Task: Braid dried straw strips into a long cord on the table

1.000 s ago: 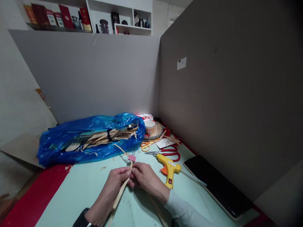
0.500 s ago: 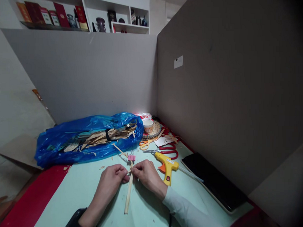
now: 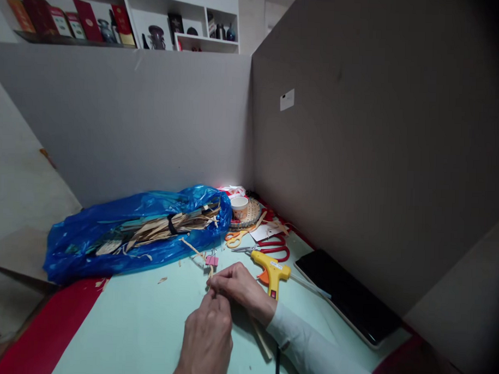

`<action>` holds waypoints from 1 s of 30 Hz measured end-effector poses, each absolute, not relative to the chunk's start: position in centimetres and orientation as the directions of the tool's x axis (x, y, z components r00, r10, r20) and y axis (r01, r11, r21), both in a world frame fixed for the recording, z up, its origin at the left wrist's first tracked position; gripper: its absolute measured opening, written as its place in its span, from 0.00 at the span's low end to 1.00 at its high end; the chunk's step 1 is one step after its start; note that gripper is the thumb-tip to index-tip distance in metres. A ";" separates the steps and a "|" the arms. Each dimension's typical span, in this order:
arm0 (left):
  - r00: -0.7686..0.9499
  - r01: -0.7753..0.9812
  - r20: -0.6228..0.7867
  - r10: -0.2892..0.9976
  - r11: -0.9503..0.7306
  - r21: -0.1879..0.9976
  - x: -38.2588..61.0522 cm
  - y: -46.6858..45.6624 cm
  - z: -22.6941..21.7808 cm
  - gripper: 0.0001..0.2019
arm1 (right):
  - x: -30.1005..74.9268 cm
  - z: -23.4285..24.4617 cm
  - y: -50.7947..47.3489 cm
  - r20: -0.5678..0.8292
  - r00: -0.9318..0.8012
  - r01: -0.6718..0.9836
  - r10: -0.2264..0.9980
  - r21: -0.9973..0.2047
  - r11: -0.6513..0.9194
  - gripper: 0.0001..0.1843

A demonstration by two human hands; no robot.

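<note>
**Both hands meet on a pale strip just short of the pink clip**

Nearest the camera, the left hand (image 3: 206,338) shows its back. Its fingers curl forward to the meeting point, and their tips are hidden, so I cannot tell whether its grip is closed. Just beyond, the right hand (image 3: 240,290) comes in from the right, wrist low on the desk (image 3: 146,320). Its thumb and forefinger are pressed together on the pale strip (image 3: 209,272).

The strip runs away from the person, its far end at the pink binder clip (image 3: 211,260). The right hand is the nearer to the clip. A loose strip (image 3: 262,340) lies under the right wrist.

Farther off are the yellow glue gun (image 3: 271,269) and the blue bag (image 3: 108,242).
</note>
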State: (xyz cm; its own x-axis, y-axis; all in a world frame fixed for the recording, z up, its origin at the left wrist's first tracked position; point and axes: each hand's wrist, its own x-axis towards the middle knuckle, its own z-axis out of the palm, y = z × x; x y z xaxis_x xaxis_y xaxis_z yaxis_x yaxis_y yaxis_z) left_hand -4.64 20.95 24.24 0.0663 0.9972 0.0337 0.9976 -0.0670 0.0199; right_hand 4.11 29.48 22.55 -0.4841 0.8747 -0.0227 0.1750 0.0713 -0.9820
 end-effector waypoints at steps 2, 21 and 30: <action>0.082 0.995 0.033 0.996 -0.084 0.059 -4.9 21.0 24.6 0.21 | 4.1 22.7 29.5 -0.037 -0.486 0.183 0.873 -0.981 0.060 0.13; 0.015 0.080 -0.204 0.979 0.202 0.976 -9.8 25.8 22.6 0.15 | 4.4 23.4 29.6 -0.064 -0.444 0.335 0.894 -0.937 0.099 0.12; 0.030 0.087 -0.238 0.971 0.234 0.968 -10.1 25.7 23.5 0.17 | 4.3 23.4 29.6 0.005 -0.499 0.363 0.867 -0.907 0.214 0.14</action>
State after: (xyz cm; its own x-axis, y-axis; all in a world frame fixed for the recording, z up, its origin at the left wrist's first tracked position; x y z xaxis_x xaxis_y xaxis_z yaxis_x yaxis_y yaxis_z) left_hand -10.07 25.69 23.51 0.0304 0.9709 -0.2377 0.0867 0.2343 0.9683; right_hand 4.29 29.60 23.38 -0.4989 0.8667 0.0046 0.3629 0.2137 -0.9070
